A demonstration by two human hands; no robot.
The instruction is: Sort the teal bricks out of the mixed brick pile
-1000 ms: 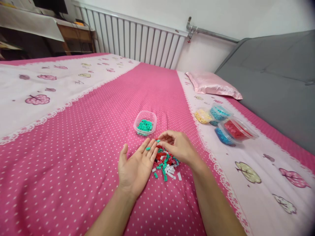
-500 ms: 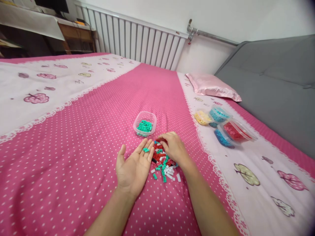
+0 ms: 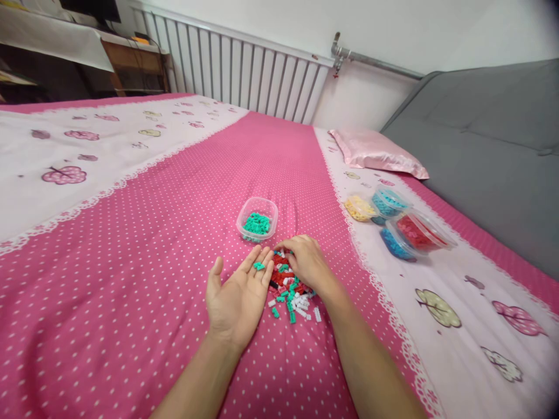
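A pile of small green, red and white bricks (image 3: 292,294) lies on the pink dotted bedspread (image 3: 152,244). My left hand (image 3: 238,299) rests palm up, fingers stretched out, beside the pile, with a couple of green bricks (image 3: 259,266) lying on its fingers. My right hand (image 3: 305,260) is over the far side of the pile, palm down, fingertips curled into the bricks; whether they pinch one is hidden. Just beyond both hands stands a clear tub of green bricks (image 3: 257,219).
At the right lie tubs of yellow bricks (image 3: 358,208), teal bricks (image 3: 388,202), red bricks (image 3: 418,228) and blue bricks (image 3: 394,243). A pink pillow (image 3: 376,153) lies further back, a grey headboard (image 3: 484,145) at right, a radiator (image 3: 236,73) behind.
My right hand has dropped lower onto the far side of the pile. My left hand has stayed palm up with the green bricks on it.
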